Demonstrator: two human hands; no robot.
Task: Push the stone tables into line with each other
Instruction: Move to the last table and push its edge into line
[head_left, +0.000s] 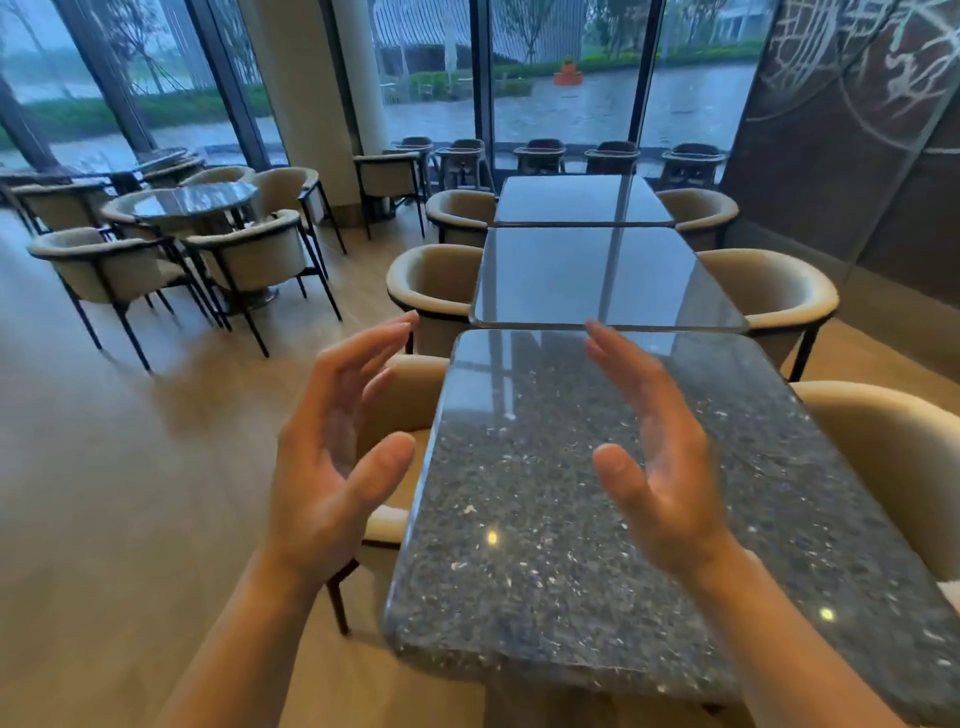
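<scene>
Three dark speckled stone tables stand end to end, running away from me. The near table (545, 545) fills the lower middle, the middle table (597, 275) lies beyond it, and the far table (576, 200) stands by the window. The near table sits skewed, its left edge offset from the middle one. My left hand (332, 447) hovers open, palm inward, to the left of the near table, over a chair. My right hand (654, 452) hovers open above the near table's top, palm facing left. Neither hand touches the stone.
Beige armchairs flank the tables on the left (431, 286) and right (769, 291), with one at my near right (893, 457). A round table (192, 200) ringed with chairs stands at the left. Glass walls close the back, and a dark patterned wall (857, 130) runs along the right.
</scene>
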